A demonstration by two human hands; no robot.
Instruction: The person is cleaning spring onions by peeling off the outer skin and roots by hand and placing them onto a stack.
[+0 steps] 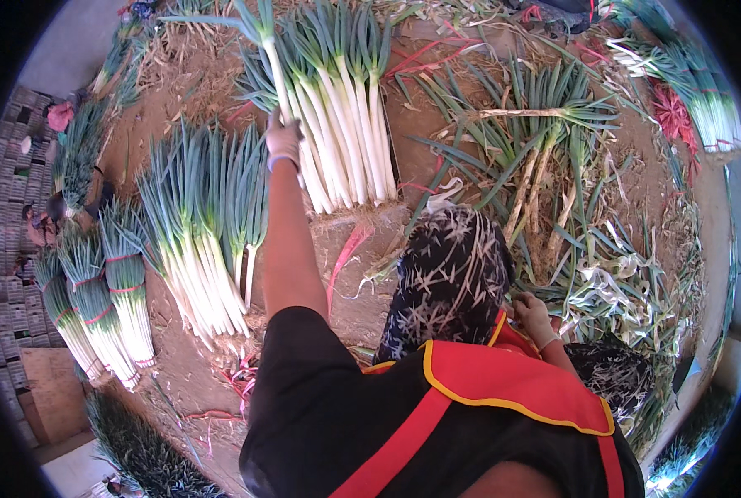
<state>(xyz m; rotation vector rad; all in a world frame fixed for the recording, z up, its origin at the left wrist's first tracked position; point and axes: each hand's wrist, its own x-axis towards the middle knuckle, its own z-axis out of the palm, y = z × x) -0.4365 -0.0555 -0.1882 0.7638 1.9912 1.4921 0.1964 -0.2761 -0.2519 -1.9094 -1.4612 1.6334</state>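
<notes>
White-shanked long green onion (pixel 274 68), probably light, snappable: beside the green-topped onion row (pixel 355 137), our left hand (pixel 283 139) is gripping its best-held shank; right hand (pixel 532 319): grip unclear.

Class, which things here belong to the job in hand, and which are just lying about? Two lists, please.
Job in hand:
left hand, holding one long stalk
stalk pile beside it
probably the rough stalks

Apparently just lying about:
loose peelings
tied bundles, left

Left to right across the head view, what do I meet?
Banded green onion bundles, loose green onion pile, left hand, patterned trouser knee, right hand, tangle of red strips.
</notes>
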